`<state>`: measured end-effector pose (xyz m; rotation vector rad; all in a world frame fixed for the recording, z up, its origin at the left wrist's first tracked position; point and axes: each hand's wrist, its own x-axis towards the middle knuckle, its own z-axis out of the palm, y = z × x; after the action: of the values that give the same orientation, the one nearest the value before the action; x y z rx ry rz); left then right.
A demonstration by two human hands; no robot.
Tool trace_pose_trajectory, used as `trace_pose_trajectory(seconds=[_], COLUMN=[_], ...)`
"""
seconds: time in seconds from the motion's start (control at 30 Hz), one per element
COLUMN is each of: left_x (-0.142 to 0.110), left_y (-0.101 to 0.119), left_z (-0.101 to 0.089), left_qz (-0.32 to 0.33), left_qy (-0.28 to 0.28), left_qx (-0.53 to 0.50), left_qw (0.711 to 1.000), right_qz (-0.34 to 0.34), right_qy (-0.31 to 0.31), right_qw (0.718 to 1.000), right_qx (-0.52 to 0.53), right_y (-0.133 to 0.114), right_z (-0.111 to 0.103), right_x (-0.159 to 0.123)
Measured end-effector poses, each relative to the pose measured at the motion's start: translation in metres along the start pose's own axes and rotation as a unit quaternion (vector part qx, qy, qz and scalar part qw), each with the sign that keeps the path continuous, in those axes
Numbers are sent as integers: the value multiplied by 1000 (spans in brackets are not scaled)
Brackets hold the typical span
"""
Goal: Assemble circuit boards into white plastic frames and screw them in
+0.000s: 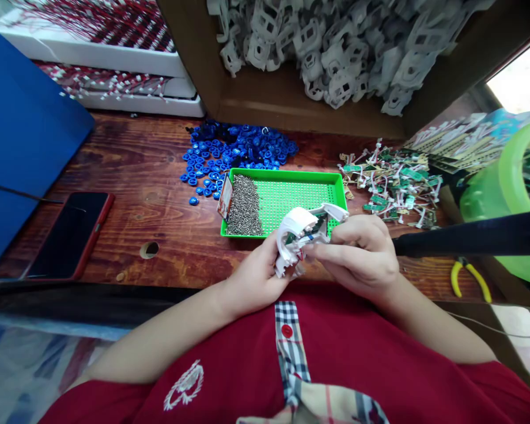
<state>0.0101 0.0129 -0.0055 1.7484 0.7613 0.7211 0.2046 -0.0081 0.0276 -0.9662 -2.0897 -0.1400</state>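
Both hands meet at the near edge of a wooden table, just above my red shirt. My left hand (pixel 256 274) is closed round the lower end of a white plastic housing (pixel 301 228). A small green circuit board sits inside that housing. My right hand (pixel 363 254) is closed on the housing's right side, its fingertips pinched at the board. Directly behind the hands lies a green tray (pixel 291 194) with a heap of small metal screws (pixel 244 206) in its left part.
Blue plastic caps (pixel 229 154) are piled behind the tray. Loose circuit boards with wires (pixel 391 182) lie to the right. A cardboard box of white housings (pixel 335 53) stands at the back. A red phone (pixel 68 234) lies left; yellow-handled pliers (pixel 468 277) right.
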Motion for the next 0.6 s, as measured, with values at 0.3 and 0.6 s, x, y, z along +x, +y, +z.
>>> trace_pose_trajectory(seconds=[0.3,0.6], left_x=[0,0], left_y=[-5,-3], left_z=[2,3], left_qz=[41,20], left_qy=[3,-12], left_qx=[-21,-52], left_qw=[999,998], right_qz=[58,62], right_qy=[11,-9], right_qw=[997,995], right_qx=[39,78], right_y=[-8,-8], right_z=[-1,-1], right_x=[-10,-12])
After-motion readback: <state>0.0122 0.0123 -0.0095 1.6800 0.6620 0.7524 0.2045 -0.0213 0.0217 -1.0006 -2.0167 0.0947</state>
